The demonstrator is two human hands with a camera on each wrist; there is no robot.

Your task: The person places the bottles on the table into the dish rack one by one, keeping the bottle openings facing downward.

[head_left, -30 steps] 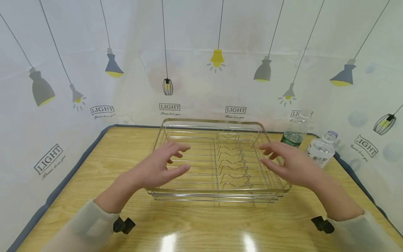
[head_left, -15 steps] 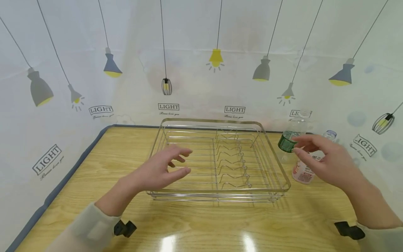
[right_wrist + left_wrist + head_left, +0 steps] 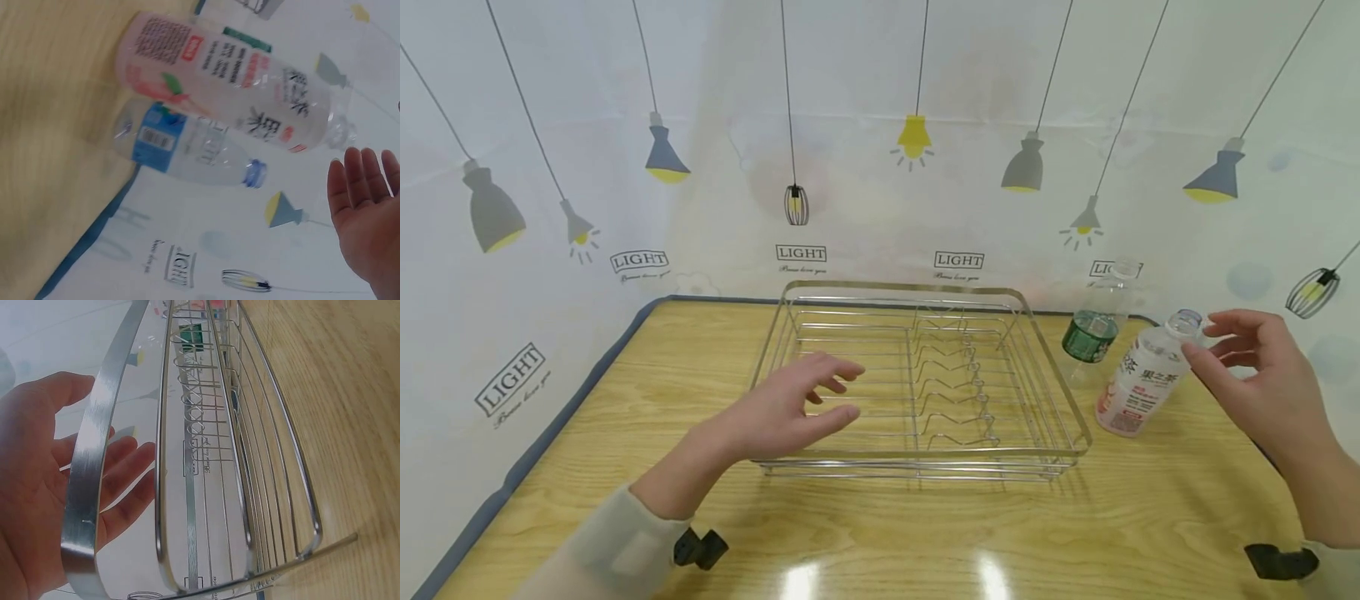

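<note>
A wire dish rack (image 3: pixel 917 455) stands in the middle of the table. Over its left front part hovers my left hand (image 3: pixel 790 404), fingers loosely bent and holding nothing; the left wrist view shows the palm (image 3: pixel 31 481) behind the rack's flat metal rim (image 3: pixel 87 469). To the rack's right an upright clear bottle with a pink-and-white label (image 3: pixel 1138 383) stands on the table. My right hand (image 3: pixel 1262 375) is beside that bottle's neck, fingers relaxed, gripping nothing. In the right wrist view, its fingertips (image 3: pixel 353 165) lie a little beyond the bottle's mouth (image 3: pixel 340 132).
A clear bottle with a green label (image 3: pixel 1090 335) stands near the back edge. In the right wrist view a blue-capped bottle with a blue label (image 3: pixel 159 134) stands beside the pink-labelled one. A white lamp-print sheet (image 3: pixel 865 167) hangs behind the wooden table (image 3: pixel 880 533).
My right hand has moved right from above the rack's right side, past the green-labelled bottle, to the pink-labelled bottle, which now shows fully. My left hand has hardly moved.
</note>
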